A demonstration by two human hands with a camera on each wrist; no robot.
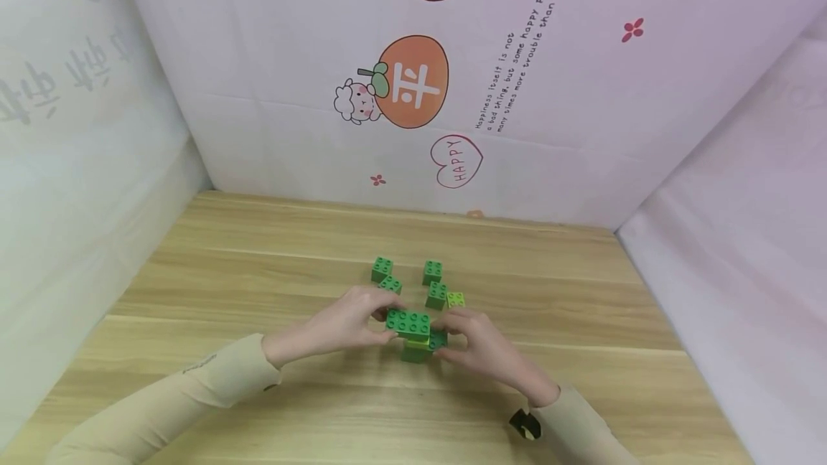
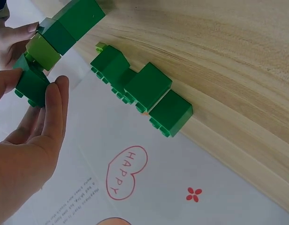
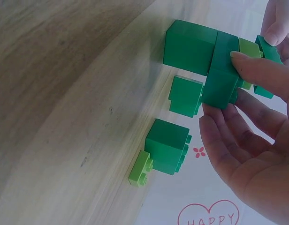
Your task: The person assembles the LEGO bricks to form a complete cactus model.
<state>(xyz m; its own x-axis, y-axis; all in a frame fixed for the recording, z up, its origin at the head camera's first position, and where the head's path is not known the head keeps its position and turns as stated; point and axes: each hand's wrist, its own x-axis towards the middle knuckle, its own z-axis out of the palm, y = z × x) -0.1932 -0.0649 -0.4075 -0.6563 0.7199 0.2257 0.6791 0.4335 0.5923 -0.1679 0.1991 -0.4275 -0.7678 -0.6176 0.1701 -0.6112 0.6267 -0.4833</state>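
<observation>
Green top brick (image 1: 408, 323), head view: at the stack's (image 1: 414, 354) top, pinched by my left hand (image 1: 362, 318); my right hand (image 1: 483, 341) grips the lower dark green brick (image 1: 439, 340). Left wrist view: thumb (image 2: 6, 83) and fingers (image 2: 53, 101) take opposite sides. Right wrist view: thumb extended, fingers curved.

From high up, the head view looks forward and down across the tabletop (image 1: 271, 264) to the printed backdrop (image 1: 271, 41), while the two wrist views, low, close and steeply rolled, face that backdrop and share the brick stack (image 3: 220, 70) and printed heart (image 2: 127, 172).
</observation>
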